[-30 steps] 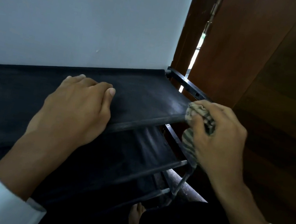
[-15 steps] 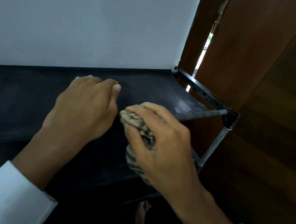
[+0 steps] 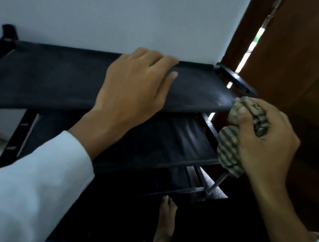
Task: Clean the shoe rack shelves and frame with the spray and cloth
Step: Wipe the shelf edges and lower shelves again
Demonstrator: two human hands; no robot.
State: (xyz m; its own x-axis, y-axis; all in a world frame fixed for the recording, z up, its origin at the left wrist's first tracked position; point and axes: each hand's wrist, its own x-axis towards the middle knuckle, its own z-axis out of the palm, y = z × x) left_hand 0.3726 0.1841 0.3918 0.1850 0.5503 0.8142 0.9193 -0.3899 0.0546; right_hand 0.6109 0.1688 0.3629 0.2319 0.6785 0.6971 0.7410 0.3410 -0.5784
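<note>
My L hand (image 3: 137,84) lies flat, fingers relaxed, on top shelf (image 3: 47,75). R hand (image 3: 263,140) clamps striped cloth (image 3: 229,150) vs rack's front-right post (image 3: 216,184).

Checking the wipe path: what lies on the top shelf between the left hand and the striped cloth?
Head view: only bare black top shelf runs from the left hand to the striped cloth.

We read no text, label, brand, number or sign in this view. Surfaces we check: the black fabric shelves of the shoe rack (image 3: 57,76), the cloth (image 3: 229,150), the pale wall (image 3: 109,9), the brown wooden door (image 3: 308,60). The cloth carries stripes only, and we resolve no lettering elsewhere.
</note>
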